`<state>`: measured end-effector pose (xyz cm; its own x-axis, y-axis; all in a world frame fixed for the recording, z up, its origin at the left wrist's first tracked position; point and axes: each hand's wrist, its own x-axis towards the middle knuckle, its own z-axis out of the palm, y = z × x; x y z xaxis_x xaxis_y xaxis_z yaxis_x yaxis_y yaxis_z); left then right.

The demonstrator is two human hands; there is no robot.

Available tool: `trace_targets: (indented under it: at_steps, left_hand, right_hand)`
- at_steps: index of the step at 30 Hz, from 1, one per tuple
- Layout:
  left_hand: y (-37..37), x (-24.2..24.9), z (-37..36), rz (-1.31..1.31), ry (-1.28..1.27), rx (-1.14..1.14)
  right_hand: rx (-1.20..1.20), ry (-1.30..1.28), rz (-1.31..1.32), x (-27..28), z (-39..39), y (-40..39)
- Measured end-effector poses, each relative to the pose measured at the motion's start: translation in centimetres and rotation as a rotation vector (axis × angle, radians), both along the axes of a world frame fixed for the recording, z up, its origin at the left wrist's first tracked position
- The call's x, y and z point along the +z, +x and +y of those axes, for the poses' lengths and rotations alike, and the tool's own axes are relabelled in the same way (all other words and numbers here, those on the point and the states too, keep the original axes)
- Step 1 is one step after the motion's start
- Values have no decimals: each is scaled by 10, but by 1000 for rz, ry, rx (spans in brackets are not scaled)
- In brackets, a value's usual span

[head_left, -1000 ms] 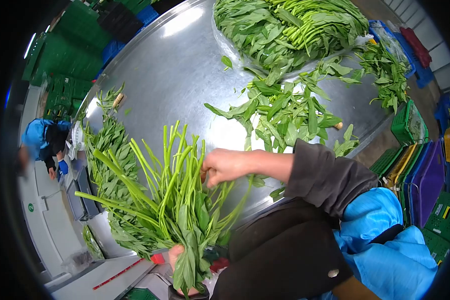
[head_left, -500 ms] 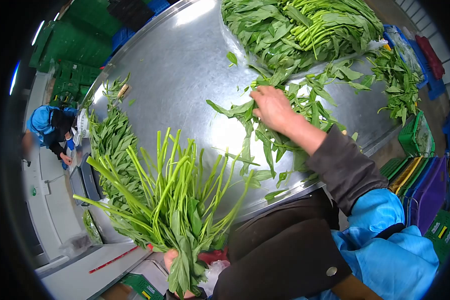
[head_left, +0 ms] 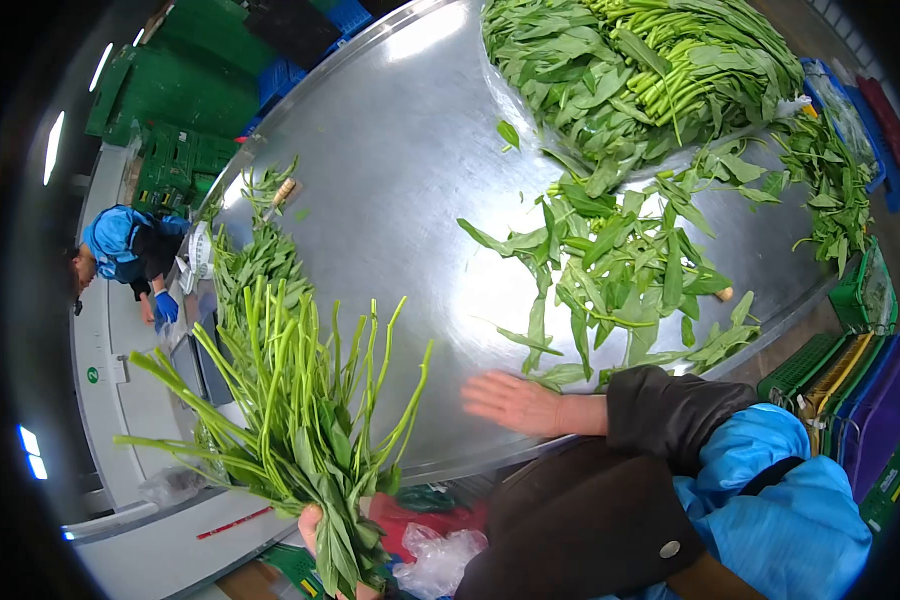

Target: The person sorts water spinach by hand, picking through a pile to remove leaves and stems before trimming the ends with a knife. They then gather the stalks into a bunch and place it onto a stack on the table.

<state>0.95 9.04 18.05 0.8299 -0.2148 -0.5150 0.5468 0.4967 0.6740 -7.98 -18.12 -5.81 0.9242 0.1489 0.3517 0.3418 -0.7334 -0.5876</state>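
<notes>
At the lower left, my left hand [head_left: 312, 530] is closed round the leafy part of a bunch of water spinach [head_left: 305, 430], whose cut stems fan upward; leaves cover most of that hand. My right hand [head_left: 515, 403], slightly blurred, is stretched flat with nothing in it, just over the near edge of the metal table [head_left: 390, 200]. Loose water spinach sprigs [head_left: 620, 250] lie beyond the right hand. A big heap of water spinach [head_left: 660, 80] rests on plastic sheeting at the far right.
More greens [head_left: 255, 265] line the table's left side, near a wooden handle [head_left: 285, 192]. Another wooden end [head_left: 724, 294] pokes from the sprigs. Coloured crates [head_left: 850, 390] stand at right. A co-worker in blue [head_left: 120, 245] is at far left. Clear plastic bags [head_left: 438, 560] lie below.
My right hand has left the loose sprigs and come back toward the table's near edge, fingers now stretched out. The bunch in my left hand has shifted slightly left and down.
</notes>
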Motion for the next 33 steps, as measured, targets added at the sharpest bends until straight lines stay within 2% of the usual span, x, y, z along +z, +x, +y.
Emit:
trace_targets:
  at_steps: [1,2,4,6,7,8,9,10,12,14,15,16,18,19,20,21,22,24,25,26,28,30,32,33]
  left_hand:
    - [15,-9,22,5,-15,-137]
    - [25,-2,14,83,-68,-199]
    - [43,-4,8,64,166,-97]
    - [68,-3,-4,-56,330,-255]
    - [74,6,-34,-219,410,-284]
    - [75,10,-55,-379,487,-308]
    - [107,1,-14,-249,728,-439]
    - [107,12,-52,-339,641,-515]
    - [120,0,-70,-561,731,-697]
    - [133,-20,-80,-968,970,-945]
    - [132,-33,-89,-993,1003,-1008]
    - [139,-62,-85,-1257,1037,-1036]
    - [141,-107,-68,-1607,1342,-1123]
    - [141,-126,-60,-1598,1334,-1126]
    - [141,-142,-52,-1481,1446,-1240]
    - [141,-150,-49,-1355,1554,-1349]
    - [141,-151,-48,-1350,1545,-1346]
    - [137,-149,-47,-1455,1569,-1290]
    - [139,-151,-45,-1403,1531,-1300]
    - [136,-145,-49,-1386,1533,-1283]
    - [130,-129,-54,-1411,1615,-1281]
    - [128,-125,-48,-1371,1599,-1283]
    - [122,-112,-45,-1336,1592,-1268]
    - [120,-107,-42,-1304,1606,-1291]
  right_hand:
    - [73,-97,-93,-23,0,10]
    - [149,-196,-183,-24,-4,20]
    - [43,-388,43,-16,-36,49]
    - [-214,-241,126,-51,-81,75]
    - [-223,-251,126,-52,-108,77]
    - [-353,-221,105,-49,-135,73]
    - [-480,-189,84,-44,-158,68]
    - [-605,-156,64,-39,-173,62]
    - [-647,-82,88,-29,-185,51]
    - [-680,-3,117,-30,-191,43]
    - [-663,-31,81,-34,-192,42]
    - [-645,-56,43,-38,-195,42]
    - [-636,-66,-4,-36,-198,45]
    - [-674,75,102,-13,-195,45]
    - [-710,217,208,7,-192,45]
    - [-739,304,208,17,-189,44]
    - [-737,295,213,20,-190,47]
    - [-762,1112,163,30,-190,54]
    - [-728,1279,85,37,-189,55]
    - [-713,1269,97,42,-188,57]
    - [-893,1392,302,47,-183,61]
    - [-815,1052,384,38,-175,61]
    - [-647,1049,557,57,-162,66]
    - [-645,907,598,57,-149,70]
